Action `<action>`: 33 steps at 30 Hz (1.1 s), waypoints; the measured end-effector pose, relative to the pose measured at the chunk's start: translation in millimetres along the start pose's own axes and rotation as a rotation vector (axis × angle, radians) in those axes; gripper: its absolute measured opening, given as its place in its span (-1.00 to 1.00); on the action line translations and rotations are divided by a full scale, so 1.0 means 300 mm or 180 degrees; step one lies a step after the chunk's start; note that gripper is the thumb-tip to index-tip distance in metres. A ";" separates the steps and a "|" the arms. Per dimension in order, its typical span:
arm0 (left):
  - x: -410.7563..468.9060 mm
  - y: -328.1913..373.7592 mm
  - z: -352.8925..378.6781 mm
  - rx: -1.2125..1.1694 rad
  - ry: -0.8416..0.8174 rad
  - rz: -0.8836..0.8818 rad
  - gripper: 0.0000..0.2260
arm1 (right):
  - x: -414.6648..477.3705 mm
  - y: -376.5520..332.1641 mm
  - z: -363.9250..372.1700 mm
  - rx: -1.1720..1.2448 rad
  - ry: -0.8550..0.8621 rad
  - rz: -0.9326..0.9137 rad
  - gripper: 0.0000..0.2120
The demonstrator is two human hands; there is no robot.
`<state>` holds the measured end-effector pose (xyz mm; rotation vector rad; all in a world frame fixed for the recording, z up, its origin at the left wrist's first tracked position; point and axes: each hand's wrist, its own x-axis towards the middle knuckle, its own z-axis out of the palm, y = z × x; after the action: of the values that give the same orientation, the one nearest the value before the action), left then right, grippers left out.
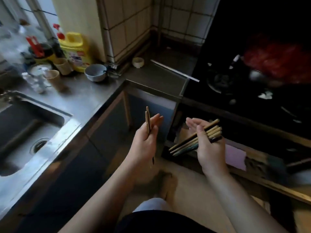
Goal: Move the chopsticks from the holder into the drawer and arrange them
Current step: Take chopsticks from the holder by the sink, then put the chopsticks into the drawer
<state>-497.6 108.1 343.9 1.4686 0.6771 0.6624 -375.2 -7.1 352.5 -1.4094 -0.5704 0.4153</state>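
The left hand (144, 140) grips a pair of chopsticks (148, 121) near their middle, tips pointing up and away, fingers half curled around them. The right hand (207, 145) cradles a bundle of chopsticks (196, 138) across its palm, thumb laid over the top, the sticks lying slantwise from near left to far right. Both loads hang in the air, just on the near side of the open drawer (252, 153) at the right, under the dark stove (235, 91). The holder cannot be picked out for certain among the clutter beyond the sink (33, 125) on the steel surface (87, 96).

These sticks look light, stiff and smooth (wood or bamboo, some with dark ends), so weight is no worry; slipping and fanning out is. A loose bundle likely rolls in the palm, so a hold around the middle with the thumb pressing down seems safest, ends squared together before they go into the drawer.
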 end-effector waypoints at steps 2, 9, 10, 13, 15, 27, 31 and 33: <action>0.090 -0.031 0.114 -0.0050 -0.0223 -0.0053 -0.68 | 0.053 0.038 -0.109 -0.0055 0.0320 0.0060 -0.72; 0.403 -0.116 0.435 -0.0058 -0.0998 -0.0085 -0.69 | 0.257 0.088 -0.397 -0.0561 0.1078 0.0306 -0.76; 0.441 -0.122 0.471 -0.0058 -0.1072 -0.0117 -0.68 | 0.294 0.094 -0.428 -0.0592 0.1161 0.0299 -0.76; 0.546 -0.150 0.566 -0.0039 -0.1319 -0.0203 -0.68 | 0.396 0.108 -0.496 -0.0749 0.1366 0.0319 -0.79; 0.619 -0.177 0.626 -0.0024 -0.1460 -0.0292 -0.69 | 0.458 0.128 -0.536 -0.0747 0.1488 0.0337 -0.80; 0.822 -0.499 0.930 0.0300 -0.2244 -0.0873 -0.70 | 0.651 0.449 -0.751 -0.1012 0.2001 0.0881 -0.78; 0.821 -0.671 1.019 0.0336 -0.2265 -0.1161 -0.68 | 0.665 0.604 -0.809 -0.0939 0.1921 0.1245 -0.83; 0.823 -0.774 1.067 0.0456 -0.2279 -0.1299 -0.69 | 0.676 0.687 -0.837 -0.0929 0.1857 0.1414 -0.85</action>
<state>-96.1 85.1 107.8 1.5034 0.4367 -0.2366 -50.1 -62.0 157.7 -1.8462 0.1724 0.2522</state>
